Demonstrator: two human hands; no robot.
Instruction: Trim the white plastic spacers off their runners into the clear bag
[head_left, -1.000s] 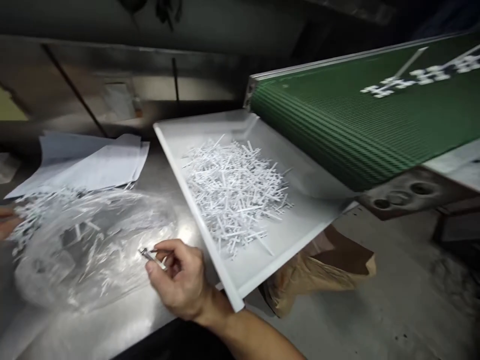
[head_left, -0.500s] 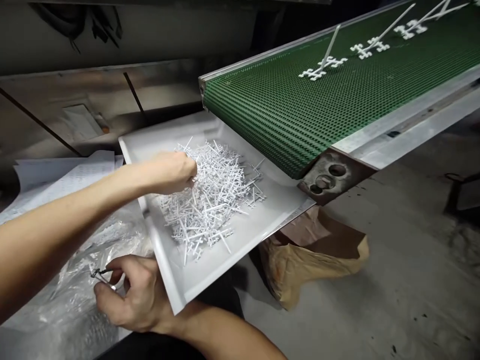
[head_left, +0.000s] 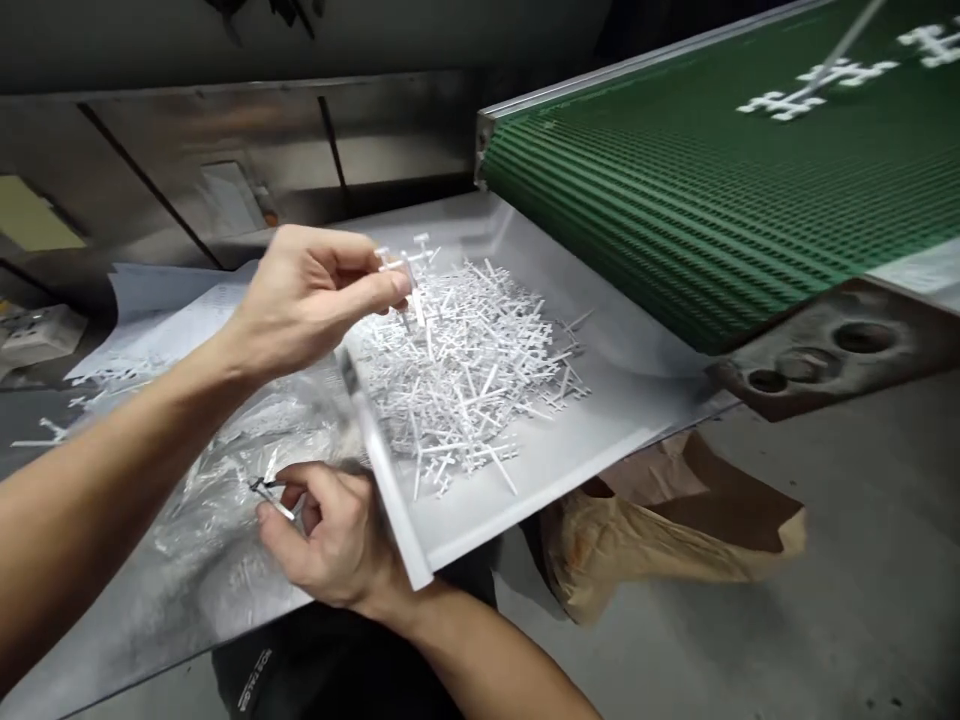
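Note:
My left hand [head_left: 315,285] is closed, pinching a white plastic sprue piece [head_left: 415,268] with small branched ends. It is raised above the left part of a heap of similar white pieces [head_left: 480,370], which lies in a white tray [head_left: 517,490]. Below and left of the tray's near corner, my right hand [head_left: 330,530] is curled round a small metal tool [head_left: 279,502] with a dark tip, resembling nippers; most of it is hidden by the fingers.
A green conveyor belt [head_left: 675,200] ends above the tray's right side, with branched white pieces [head_left: 814,88] on it. Clear plastic sheeting [head_left: 217,500] and paper sheets [head_left: 165,310] cover the table at left. An open brown paper bag [head_left: 675,545] stands below the tray.
My left hand has lifted off the heap with a sprue piece between its fingers. My right hand still holds the small tool. The view has shifted, so the tray appears further right.

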